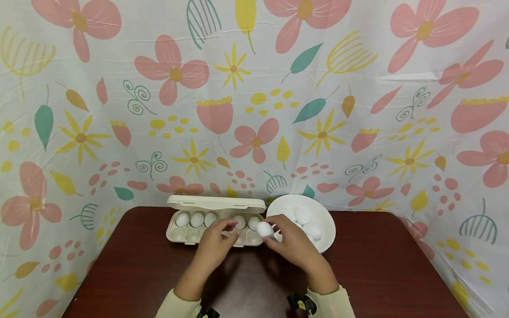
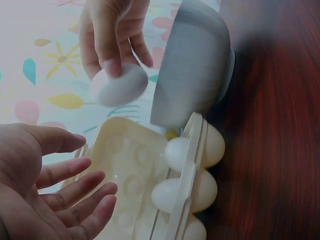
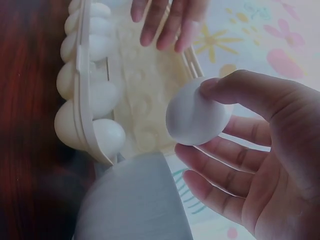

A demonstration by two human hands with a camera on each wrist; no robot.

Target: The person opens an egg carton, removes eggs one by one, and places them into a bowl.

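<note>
A white egg (image 1: 265,229) is pinched between the thumb and fingers of my right hand (image 1: 293,245), held at the bowl's left edge in the head view. My left hand (image 1: 214,244) hovers over the middle of a cream egg carton (image 1: 174,237), fingers spread and relaxed, holding nothing. The carton's lid (image 1: 216,203) is raised at the back. Eggs (image 1: 183,220) sit along the back row of cups; my left hand hides part of it. Several more eggs (image 1: 302,216) lie in a white bowl (image 1: 329,229) right of the carton.
The carton and bowl stand side by side at the back of a dark red-brown table (image 1: 374,265). Behind them hangs a white cloth (image 1: 254,110) printed with flowers and leaves. A black band (image 1: 302,304) shows at the right wrist.
</note>
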